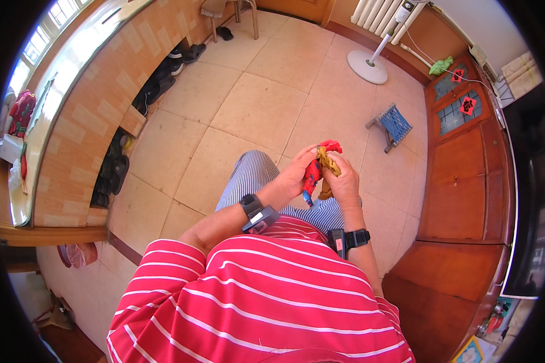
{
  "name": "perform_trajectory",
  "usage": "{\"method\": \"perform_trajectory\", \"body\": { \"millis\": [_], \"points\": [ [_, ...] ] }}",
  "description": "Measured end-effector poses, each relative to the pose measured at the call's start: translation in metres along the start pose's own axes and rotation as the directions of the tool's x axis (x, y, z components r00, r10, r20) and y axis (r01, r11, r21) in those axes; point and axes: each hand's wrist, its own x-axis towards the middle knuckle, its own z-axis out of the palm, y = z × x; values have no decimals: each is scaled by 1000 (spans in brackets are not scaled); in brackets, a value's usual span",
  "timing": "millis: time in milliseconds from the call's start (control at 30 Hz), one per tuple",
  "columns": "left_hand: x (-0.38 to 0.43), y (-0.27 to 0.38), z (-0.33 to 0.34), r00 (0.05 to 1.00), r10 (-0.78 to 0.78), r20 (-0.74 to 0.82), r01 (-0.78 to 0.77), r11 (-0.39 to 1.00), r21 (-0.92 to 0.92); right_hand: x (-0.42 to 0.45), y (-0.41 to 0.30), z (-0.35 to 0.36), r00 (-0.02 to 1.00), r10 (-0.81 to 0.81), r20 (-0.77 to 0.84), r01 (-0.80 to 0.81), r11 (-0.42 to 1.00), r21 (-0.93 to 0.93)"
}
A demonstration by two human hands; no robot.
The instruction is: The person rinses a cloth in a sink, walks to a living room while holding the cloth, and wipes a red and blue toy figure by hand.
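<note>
Above my lap in the head view, my left hand (296,174) is closed around a bunched red cloth (312,176) with dark blue patches. Its lower end hangs down and shows a blue tip. My right hand (344,180) grips a crumpled mustard-brown cloth (326,159), part of which hangs below the fingers. Both cloths touch each other between the hands, and a bright red part sticks out at the top. Whether the two are tied together cannot be told. Each wrist wears a black strap with a small device.
A folding stool (394,127) with blue webbing stands on the tiled floor ahead right. Beyond it is a white fan base (367,67). Wooden cabinets (458,195) line the right side. At left, shoes (119,174) fill openings under a long counter (84,104).
</note>
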Motion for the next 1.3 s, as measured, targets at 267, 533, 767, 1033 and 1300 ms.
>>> {"method": "perform_trajectory", "body": {
  "millis": [267, 533, 767, 1033, 1300],
  "points": [
    [13, 6, -35, 1000, -23, -20, 22, 999, -44, -8, -11, -3, 906, 45, 420, -245, 866, 436],
    [-5, -3, 3, 968, -146, -203, 148, 989, -4, 6, -30, -8, 991, 132, -4, -132, 990, 43],
    [-3, -8, -6, 996, -74, -48, 76, 996, 45, -1, -8, 2, 994, -38, -101, 34, 998, -45],
    [-3, -2, -33, 980, -118, -159, 116, 993, -24, -11, 13, 13, 921, 25, 388, -81, 988, 129],
    [-1, -26, -103, 948, -300, -109, 283, 948, -143, -38, 82, 42, 711, 499, 496, -614, 96, 783]
  ]
}}
